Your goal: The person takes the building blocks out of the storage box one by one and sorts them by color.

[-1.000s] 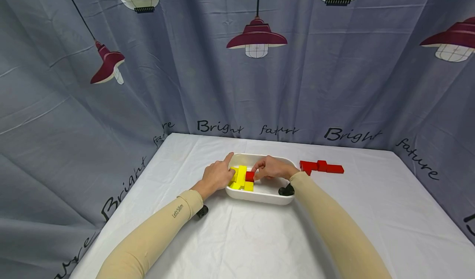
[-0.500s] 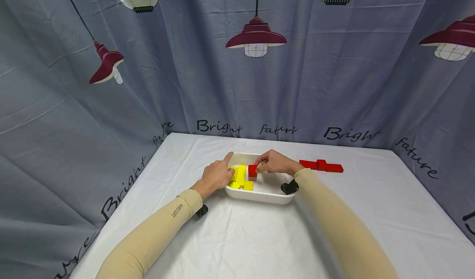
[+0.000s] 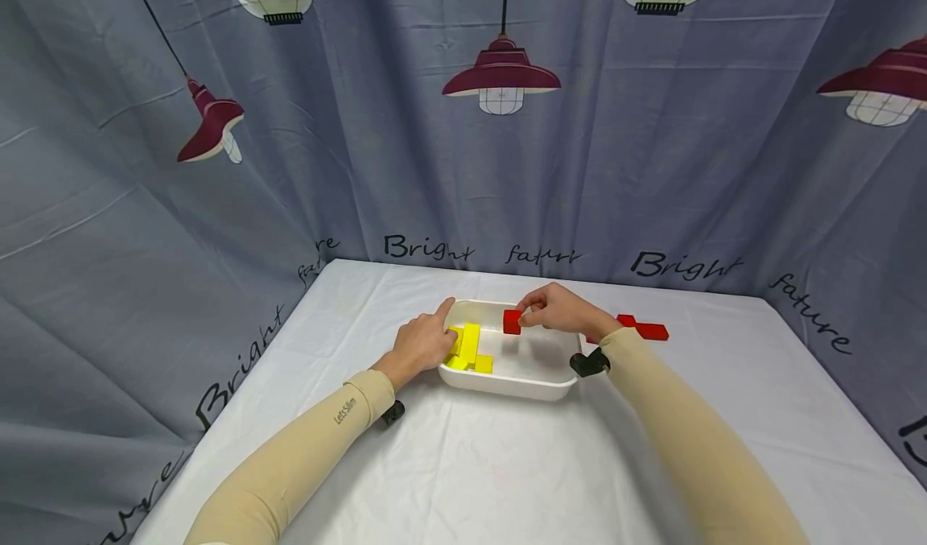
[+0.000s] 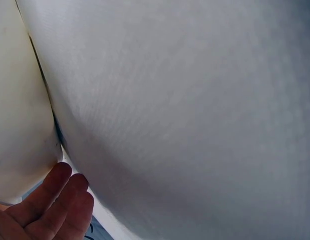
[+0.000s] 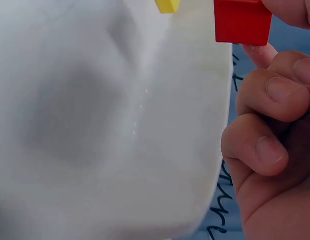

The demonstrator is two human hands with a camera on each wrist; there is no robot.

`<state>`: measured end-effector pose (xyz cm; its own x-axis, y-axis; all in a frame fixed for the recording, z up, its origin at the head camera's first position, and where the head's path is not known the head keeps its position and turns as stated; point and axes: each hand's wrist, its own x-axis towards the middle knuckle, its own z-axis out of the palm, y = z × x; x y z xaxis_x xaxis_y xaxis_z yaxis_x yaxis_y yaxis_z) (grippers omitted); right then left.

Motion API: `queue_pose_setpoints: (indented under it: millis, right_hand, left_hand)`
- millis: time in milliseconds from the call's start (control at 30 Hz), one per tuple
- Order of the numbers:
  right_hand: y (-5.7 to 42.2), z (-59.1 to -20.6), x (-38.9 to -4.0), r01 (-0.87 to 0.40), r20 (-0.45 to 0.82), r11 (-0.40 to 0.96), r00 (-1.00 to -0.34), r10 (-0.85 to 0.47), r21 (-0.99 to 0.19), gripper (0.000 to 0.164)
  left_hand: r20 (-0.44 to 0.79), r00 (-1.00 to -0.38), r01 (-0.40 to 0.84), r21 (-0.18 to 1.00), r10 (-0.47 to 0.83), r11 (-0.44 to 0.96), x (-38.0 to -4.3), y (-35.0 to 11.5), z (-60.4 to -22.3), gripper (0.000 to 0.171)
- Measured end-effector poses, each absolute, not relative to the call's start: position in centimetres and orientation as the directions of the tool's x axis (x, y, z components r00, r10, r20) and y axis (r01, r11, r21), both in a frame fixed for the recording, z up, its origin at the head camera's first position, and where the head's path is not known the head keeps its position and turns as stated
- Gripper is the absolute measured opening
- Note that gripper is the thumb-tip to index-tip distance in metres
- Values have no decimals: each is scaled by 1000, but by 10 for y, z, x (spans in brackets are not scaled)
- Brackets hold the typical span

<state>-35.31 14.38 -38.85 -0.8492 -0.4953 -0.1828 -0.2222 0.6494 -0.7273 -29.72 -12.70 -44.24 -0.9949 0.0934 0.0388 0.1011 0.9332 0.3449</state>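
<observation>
Red block (image 3: 512,322) shifted rightward since earlier frame, pinched above white tray (image 3: 507,383) by fingers (image 3: 534,296) of right hand (image 3: 561,308); left hand (image 3: 422,341) grips tray's rim beside yellow blocks (image 3: 470,344).

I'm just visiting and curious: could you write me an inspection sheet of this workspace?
Surface: white-covered table, lightly creased.
Job's things: one red block held over the white tray; yellow blocks in the tray's left part; other red blocks on the table, right of the tray, partly hidden.
Clutter: nothing seen.
Hands: left hand holds the tray's left edge; right hand pinches the red block.
Cables: nothing seen.
Surroundings: grey-blue curtain printed with lamps and lettering.
</observation>
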Motion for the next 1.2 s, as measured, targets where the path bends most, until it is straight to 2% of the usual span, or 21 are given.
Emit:
queue_pose_setpoints:
  millis: [600, 800, 1033, 1200]
  right_hand:
    - [198, -374, -342, -268, -64, 662, -899, -433, -700, 34]
    - [215, -376, -340, -245, -43, 690, -927, -372, -681, 33]
    - [235, -380, -339, -212, -33, 706, -948, -316, -676, 42]
    - [247, -384, -336, -174, -42, 719, -961, -273, -673, 43]
  left_hand:
    - [35, -996, 89, 360, 82, 929, -297, -128, -444, 66]
    - [36, -996, 94, 366, 87, 926, -297, -128, -444, 66]
    - [35, -995, 97, 365, 90, 926, -299, -128, -445, 67]
    - [35, -995, 99, 364, 92, 926, -299, -129, -444, 67]
